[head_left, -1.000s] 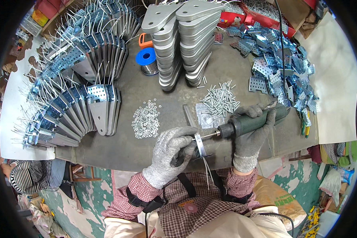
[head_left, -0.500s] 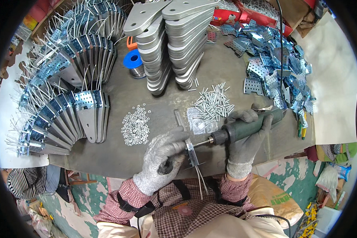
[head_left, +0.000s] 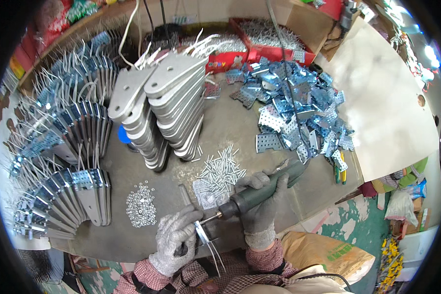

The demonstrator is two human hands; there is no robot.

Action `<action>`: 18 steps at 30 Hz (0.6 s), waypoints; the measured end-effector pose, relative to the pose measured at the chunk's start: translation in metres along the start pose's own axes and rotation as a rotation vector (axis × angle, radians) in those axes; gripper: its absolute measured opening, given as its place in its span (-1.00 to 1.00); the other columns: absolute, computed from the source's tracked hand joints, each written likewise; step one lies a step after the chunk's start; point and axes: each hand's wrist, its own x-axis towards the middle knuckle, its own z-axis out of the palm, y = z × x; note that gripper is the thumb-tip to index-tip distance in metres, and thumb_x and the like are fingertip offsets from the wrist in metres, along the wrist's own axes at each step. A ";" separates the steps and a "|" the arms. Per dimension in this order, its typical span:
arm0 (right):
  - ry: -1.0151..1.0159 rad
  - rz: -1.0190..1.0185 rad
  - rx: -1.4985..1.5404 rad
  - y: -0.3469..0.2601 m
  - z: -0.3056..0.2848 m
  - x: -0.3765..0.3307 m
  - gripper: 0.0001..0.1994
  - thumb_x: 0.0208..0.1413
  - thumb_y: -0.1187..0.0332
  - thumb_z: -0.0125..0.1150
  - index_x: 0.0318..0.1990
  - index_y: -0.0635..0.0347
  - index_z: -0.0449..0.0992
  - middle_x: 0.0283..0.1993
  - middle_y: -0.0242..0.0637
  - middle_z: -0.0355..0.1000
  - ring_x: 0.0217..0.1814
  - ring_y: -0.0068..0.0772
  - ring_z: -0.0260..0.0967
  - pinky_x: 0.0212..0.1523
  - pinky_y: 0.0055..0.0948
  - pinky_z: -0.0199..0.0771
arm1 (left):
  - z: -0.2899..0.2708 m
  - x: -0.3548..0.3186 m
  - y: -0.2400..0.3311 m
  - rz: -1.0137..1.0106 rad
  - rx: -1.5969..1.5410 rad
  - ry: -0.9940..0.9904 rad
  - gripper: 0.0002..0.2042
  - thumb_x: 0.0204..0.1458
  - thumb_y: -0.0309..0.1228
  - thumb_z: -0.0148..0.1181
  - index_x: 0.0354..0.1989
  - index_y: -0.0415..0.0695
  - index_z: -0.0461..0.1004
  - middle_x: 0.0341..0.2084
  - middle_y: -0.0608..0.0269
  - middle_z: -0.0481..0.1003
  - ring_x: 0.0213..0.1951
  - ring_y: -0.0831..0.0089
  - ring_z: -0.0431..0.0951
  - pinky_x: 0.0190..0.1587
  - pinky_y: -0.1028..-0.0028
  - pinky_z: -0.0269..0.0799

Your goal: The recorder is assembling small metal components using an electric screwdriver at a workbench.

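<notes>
My gloved left hand (head_left: pixel 174 240) is closed round a flat grey metal plate (head_left: pixel 185 195), seen edge-on, with a shiny bracket (head_left: pixel 201 232) and two white wires at its near end. In my gloved right hand (head_left: pixel 260 213) lies a dark green electric screwdriver (head_left: pixel 264 193), pointing left. Its bit meets the bracket or stops just short; I cannot tell which. Beyond the hands lies a heap of silver screws (head_left: pixel 221 172), partly on a clear bag with printed marks (head_left: pixel 206 195). A heap of small nuts (head_left: pixel 141 206) lies to the left.
Two tall stacks of grey plates (head_left: pixel 174 93) stand at the back. Rows of plates with brackets and wires (head_left: pixel 90 196) curve along the left. Loose perforated brackets (head_left: pixel 284 108) are heaped back right, crossed by a dark cord (head_left: pixel 290 93). Pliers (head_left: pixel 343 169) lie near the right edge.
The whole view has shifted, so the table's things appear further left and lower. Both hands keep their holds, with the screwdriver's bit still at the bracket.
</notes>
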 end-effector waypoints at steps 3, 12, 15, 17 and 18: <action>-0.043 -0.051 -0.232 0.001 0.028 -0.012 -0.51 0.30 -0.03 0.20 0.16 0.14 0.35 -0.29 -0.44 0.30 -0.21 -0.36 0.31 -0.02 -0.29 0.42 | -0.005 -0.002 -0.014 0.101 0.003 0.077 -0.61 0.07 -0.59 0.20 0.11 -0.08 0.40 -0.05 0.11 0.60 0.06 0.05 0.59 0.08 -0.03 0.42; -0.695 -0.384 -2.301 -0.183 0.038 0.008 -0.22 -0.03 0.37 0.41 0.39 0.32 0.27 0.24 0.05 0.43 0.26 0.06 0.38 0.32 -0.14 0.34 | -0.054 -0.017 0.008 0.019 0.270 -0.650 -0.55 0.16 -0.26 0.25 0.23 -0.01 0.39 0.24 -0.02 0.31 0.26 0.01 0.34 0.24 0.01 0.35; -0.763 -0.347 -2.540 -0.188 0.039 0.008 -0.32 -0.07 0.47 0.41 0.31 0.24 0.40 0.21 0.04 0.42 0.25 0.13 0.35 0.33 -0.11 0.30 | -0.065 -0.022 0.011 -0.130 0.194 -0.627 -0.55 0.17 -0.34 0.21 0.24 -0.03 0.35 0.20 -0.05 0.33 0.21 -0.07 0.38 0.21 0.06 0.40; -0.833 -0.473 -2.590 -0.199 0.039 0.014 -0.39 -0.05 0.42 0.43 0.24 0.22 0.46 0.11 0.02 0.46 0.17 0.11 0.37 0.24 -0.11 0.36 | -0.074 -0.038 0.012 -0.225 0.212 -0.415 -0.53 0.17 -0.30 0.22 0.25 -0.05 0.33 0.17 -0.05 0.34 0.19 -0.07 0.39 0.20 0.07 0.42; -0.752 -0.624 -2.538 -0.212 0.030 0.020 -0.53 0.00 0.46 0.36 0.14 0.26 0.53 0.08 0.01 0.46 0.15 0.10 0.39 0.23 -0.12 0.36 | -0.088 -0.042 0.013 -0.187 0.271 -0.173 -0.52 0.16 -0.26 0.25 0.23 -0.09 0.32 0.13 -0.05 0.37 0.16 -0.05 0.44 0.18 0.06 0.44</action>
